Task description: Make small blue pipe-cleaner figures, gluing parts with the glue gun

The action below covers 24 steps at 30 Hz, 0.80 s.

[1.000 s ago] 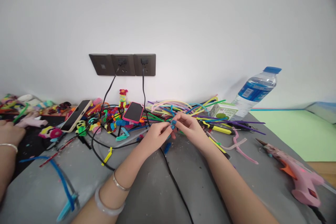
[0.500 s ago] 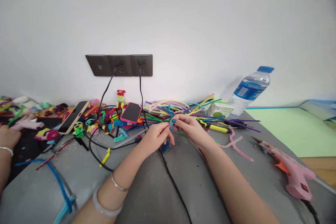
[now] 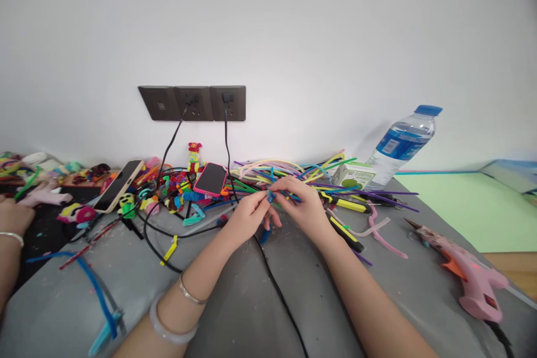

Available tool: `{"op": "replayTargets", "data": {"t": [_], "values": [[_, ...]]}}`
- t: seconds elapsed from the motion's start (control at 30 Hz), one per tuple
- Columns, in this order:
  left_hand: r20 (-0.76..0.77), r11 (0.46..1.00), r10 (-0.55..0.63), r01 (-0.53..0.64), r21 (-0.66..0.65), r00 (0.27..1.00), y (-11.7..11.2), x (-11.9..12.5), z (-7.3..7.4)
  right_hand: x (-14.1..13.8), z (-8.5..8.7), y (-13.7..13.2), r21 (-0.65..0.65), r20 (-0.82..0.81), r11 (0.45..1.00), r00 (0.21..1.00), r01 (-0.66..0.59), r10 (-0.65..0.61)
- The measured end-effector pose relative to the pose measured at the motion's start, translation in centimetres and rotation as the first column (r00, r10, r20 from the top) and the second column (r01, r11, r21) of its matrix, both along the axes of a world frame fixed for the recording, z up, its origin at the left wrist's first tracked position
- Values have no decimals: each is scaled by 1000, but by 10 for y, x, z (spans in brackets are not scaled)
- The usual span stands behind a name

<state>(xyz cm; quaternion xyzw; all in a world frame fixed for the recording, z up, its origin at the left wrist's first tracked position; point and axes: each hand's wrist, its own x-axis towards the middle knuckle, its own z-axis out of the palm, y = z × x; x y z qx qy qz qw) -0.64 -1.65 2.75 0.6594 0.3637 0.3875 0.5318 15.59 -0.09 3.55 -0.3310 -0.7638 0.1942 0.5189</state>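
Observation:
Fingertips of my left hand (image 3: 251, 213) and my right hand (image 3: 300, 204) meet above the middle of the table, both closed in a pinch. Between them is a small blue piece of pipe cleaner (image 3: 269, 196), mostly hidden by the fingers and blue nails. A darker blue fuzzy bit (image 3: 265, 236) shows just under my left fingers; whether it joins the held piece I cannot tell. Behind my hands lies a heap of coloured pipe cleaners (image 3: 272, 166). Yellow-and-black cutters (image 3: 346, 233) lie partly behind my right wrist.
A pink glue gun (image 3: 476, 285) lies at right, near a tilted water bottle (image 3: 400, 142) and a juice carton (image 3: 354, 175). Black cables (image 3: 272, 279) cross the table. Phones (image 3: 211, 179), small pipe-cleaner figures (image 3: 194, 158) and another person's hand (image 3: 14, 218) are at left.
My right hand has shifted slightly up and left, its fingers more bent over the pinch. More of the cutters beside my right wrist now shows. My left hand stays nearly in place.

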Motion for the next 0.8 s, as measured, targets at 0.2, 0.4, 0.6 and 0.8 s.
{"op": "replayTargets", "data": {"t": [0.2,0.4,0.6,0.8], "values": [[-32,998,18,-16,64,999,-1,-1,2,2,-2,1,-75,-53,997,998,-23,19],[-83,992,41,-31,125,996,-3,-2,3,2,-1,0,-95,-138,992,988,-77,64],[-126,983,61,-38,179,990,-3,-3,2,4,-2,3,-126,-174,983,979,-131,108],[-140,979,72,-44,197,988,-5,-4,7,4,-1,1,-297,-302,921,940,-253,161]]}}
